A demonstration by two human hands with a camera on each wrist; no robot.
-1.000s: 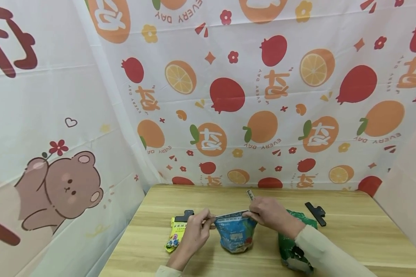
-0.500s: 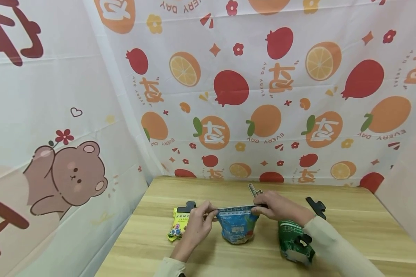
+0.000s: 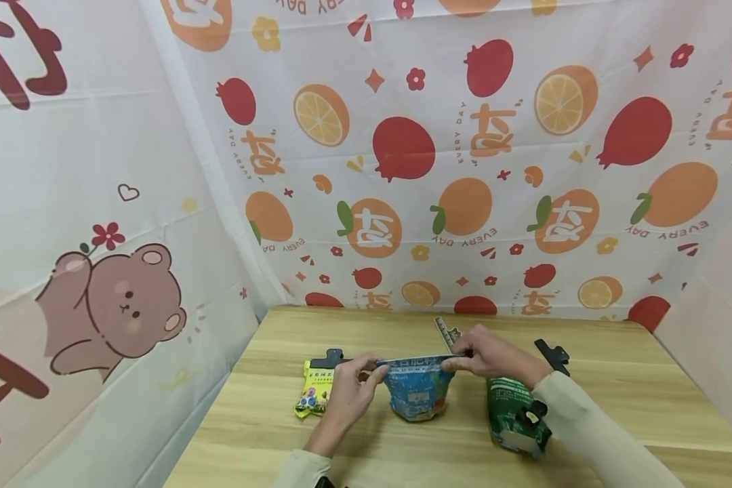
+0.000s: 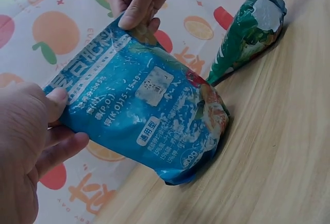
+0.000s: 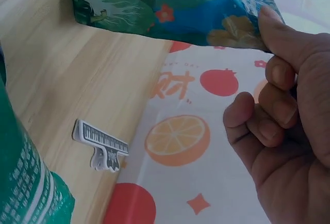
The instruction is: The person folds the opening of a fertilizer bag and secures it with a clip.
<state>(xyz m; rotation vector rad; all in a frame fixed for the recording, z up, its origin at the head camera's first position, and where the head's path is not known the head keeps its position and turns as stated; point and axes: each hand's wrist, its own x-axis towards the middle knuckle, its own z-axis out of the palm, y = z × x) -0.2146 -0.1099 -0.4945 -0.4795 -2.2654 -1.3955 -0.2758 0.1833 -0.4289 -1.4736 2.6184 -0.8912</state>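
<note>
A blue fertilizer bag [image 3: 417, 392] stands on the table in the middle of the head view, its top edge pulled taut. My left hand [image 3: 352, 390] pinches the upper left corner, thumb on the printed side. At the opposite corner my right hand [image 3: 488, 354] pinches the bag between thumb and index finger, with its other fingers curled in. The left wrist view shows the bag's printed face [image 4: 139, 105], with the top line of large characters partly cut off at the edge. A patterned clip [image 5: 103, 144] lies on the table beyond my right hand.
Left of the bag lies a yellow packet [image 3: 314, 393] with a black clip [image 3: 331, 359] along its top. A green bag [image 3: 509, 410] with a black clip [image 3: 532, 413] lies at the right. Another black clip [image 3: 552, 356] lies behind it. Printed cloth [image 3: 402, 203] hangs along the table's back edge.
The head view has shifted a little. My right hand has moved slightly, showing more of the patterned clip behind it. Both hands keep holding the blue bag's top corners.
</note>
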